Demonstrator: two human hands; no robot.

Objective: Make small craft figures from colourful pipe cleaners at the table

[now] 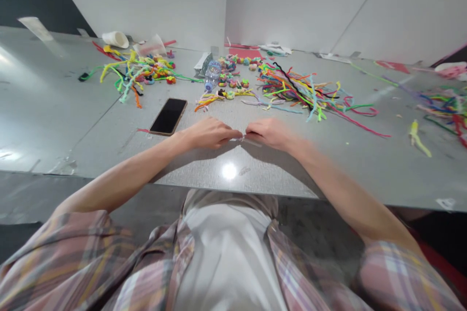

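My left hand (213,133) and my right hand (269,133) meet fingertip to fingertip just above the grey table (199,170). Both are closed in a pinch on a thin whitish strand (241,139), part of which shows between them. Its exact kind is too small to make out, and my right hand is slightly blurred. Beyond the hands lies a small bunch of yellow, orange and lilac pipe cleaners (225,95). To the left of my left hand rests a dark-screened phone (168,116).
A large heap of coloured pipe cleaners (299,88) lies back right, another pile (146,70) back left. Between them are a clear plastic bottle (212,76) and several twisted colourful pieces (229,64). A white cup (115,39) lies on its side by the wall. One yellow piece (418,138) sits far right.
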